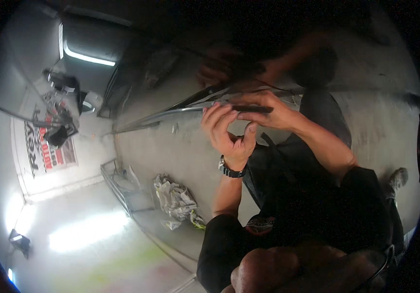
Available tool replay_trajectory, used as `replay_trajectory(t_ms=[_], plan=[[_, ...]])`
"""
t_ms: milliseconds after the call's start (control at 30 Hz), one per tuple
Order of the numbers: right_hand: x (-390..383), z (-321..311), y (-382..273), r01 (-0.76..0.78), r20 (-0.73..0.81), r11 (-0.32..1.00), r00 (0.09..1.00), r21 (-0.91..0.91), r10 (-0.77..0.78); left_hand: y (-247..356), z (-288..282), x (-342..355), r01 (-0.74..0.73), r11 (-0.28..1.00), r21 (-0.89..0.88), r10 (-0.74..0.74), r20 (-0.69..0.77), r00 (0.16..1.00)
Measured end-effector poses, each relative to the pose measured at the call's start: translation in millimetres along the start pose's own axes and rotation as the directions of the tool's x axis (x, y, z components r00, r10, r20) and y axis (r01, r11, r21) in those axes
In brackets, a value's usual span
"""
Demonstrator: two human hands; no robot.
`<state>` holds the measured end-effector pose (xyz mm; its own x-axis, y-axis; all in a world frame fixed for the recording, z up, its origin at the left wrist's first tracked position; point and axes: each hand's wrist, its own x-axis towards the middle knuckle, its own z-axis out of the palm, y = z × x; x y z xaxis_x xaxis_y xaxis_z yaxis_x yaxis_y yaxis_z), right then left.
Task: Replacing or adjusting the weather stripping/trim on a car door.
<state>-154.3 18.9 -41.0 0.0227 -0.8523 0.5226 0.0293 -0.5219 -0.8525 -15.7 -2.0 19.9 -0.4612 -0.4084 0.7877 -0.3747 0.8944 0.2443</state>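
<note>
A glossy black car panel spans the upper part of the view and mirrors my arms. Along its lower side runs a long narrow edge. My right hand is closed on a thin dark flat strip, fingers above and thumb below. What the strip is, I cannot make out. Beside it, my left hand wears a black watch on its wrist. Its bent fingers rest over the panel's edge near the strip's left end, with the thumb standing apart.
Crumpled paper sheets lie on the grey floor at lower left, near a metal frame. A printed banner hangs on the far left wall, with dark equipment before it. Bright lamps reflect off glossy surfaces.
</note>
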Motion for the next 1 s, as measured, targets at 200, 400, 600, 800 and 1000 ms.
replay_trajectory(t_ms=[200,400,600,800,1000], plan=[[-8.1,15.5,-1.0,-0.244,-0.065,0.795,0.94,0.556,0.334,-20.0,-13.1,2.1,0.584,0.665,-0.466,-0.746,-0.459,0.483],[-15.1,9.8,-0.5,-0.12,-0.121,0.757,0.959,0.642,0.255,-83.3,-36.7,13.1,0.496,0.078,-0.865,-0.983,0.015,0.182],[-19.3,-7.9,-10.7,-0.104,-0.01,0.869,0.992,0.483,0.125,-94.5,-33.8,-2.3,0.525,0.056,-0.849,-0.961,0.096,0.258],[-25.5,-7.3,-24.2,-0.212,-0.017,0.96,0.976,0.181,0.218,-93.9,-36.7,-4.4,0.47,0.015,-0.882,-0.959,0.121,0.257],[-26.5,-8.0,-26.2,-0.138,-0.038,0.99,0.99,0.013,0.139,-87.5,-38.3,-0.4,0.456,0.033,-0.89,-0.955,0.107,0.278]])
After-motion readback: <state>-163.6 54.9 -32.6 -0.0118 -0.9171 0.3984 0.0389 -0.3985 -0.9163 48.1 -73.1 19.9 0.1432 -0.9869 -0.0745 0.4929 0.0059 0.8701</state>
